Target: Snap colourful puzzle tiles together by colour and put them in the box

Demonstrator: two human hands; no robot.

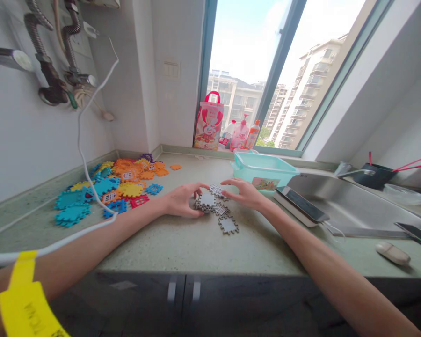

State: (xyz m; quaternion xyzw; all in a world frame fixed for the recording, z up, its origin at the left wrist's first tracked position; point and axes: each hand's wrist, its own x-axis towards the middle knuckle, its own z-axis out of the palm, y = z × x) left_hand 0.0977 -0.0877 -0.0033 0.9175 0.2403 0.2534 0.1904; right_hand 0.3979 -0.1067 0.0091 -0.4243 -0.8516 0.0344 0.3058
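My left hand [183,200] curls its fingers and thumb around the near side of a small stack of grey interlocking plastic tiles [207,200] on the countertop. At the far right of that stack, my right hand [246,193] has thumb and forefinger at the edges of a grey window-pattern tile [216,190]. Another grey window tile [221,209] leans against the stack. A plain grey square tile [228,225] lies flat just in front. To the left spreads a heap of coloured tiles, with orange [126,169], teal [70,199] and yellow ones [130,189].
A mint-green plastic tub [266,169] stands behind my right hand, beside the steel sink [312,196]. A phone on a white block [301,206] rests at the sink's edge. A white cable [80,135] hangs across the left side. Bottles [240,135] line the windowsill.
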